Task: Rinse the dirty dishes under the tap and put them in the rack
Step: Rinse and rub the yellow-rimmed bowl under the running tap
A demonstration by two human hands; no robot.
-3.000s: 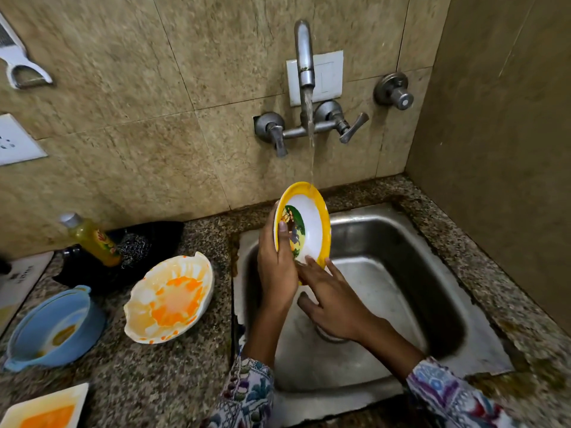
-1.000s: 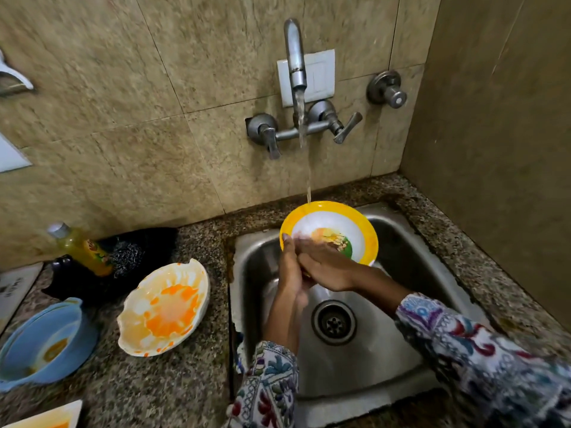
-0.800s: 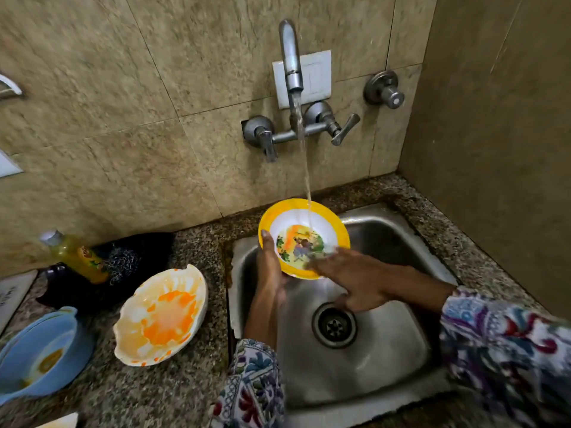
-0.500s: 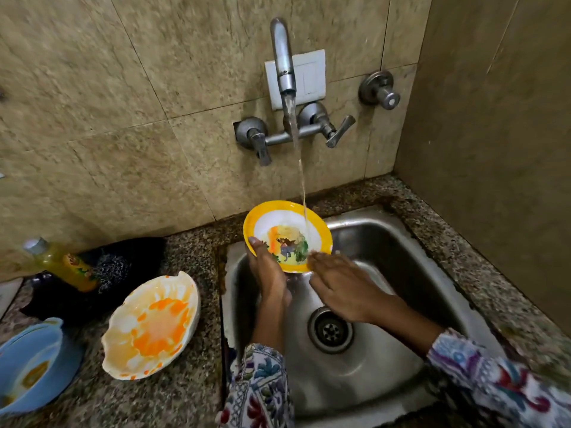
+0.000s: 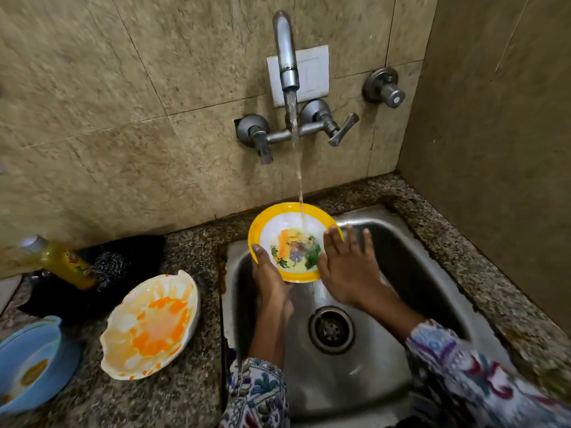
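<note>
Over the steel sink (image 5: 401,273), the left hand (image 5: 272,282) grips the near-left rim of a yellow-rimmed bowl (image 5: 287,220), thumb on its edge, holding it under the tap (image 5: 287,57) stream. The right hand (image 5: 349,270) lies spread against the bowl's right side. An orange-stained white dish (image 5: 151,325) and a blue bowl (image 5: 27,362) sit on the counter (image 5: 185,396) to the left.

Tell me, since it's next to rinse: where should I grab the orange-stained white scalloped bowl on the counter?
Pinch the white scalloped bowl at its right rim, the edge nearest the sink, thumb inside. It sits open side up and that wavy lip looks mostly free of orange smears, so probably less slippery.
</note>
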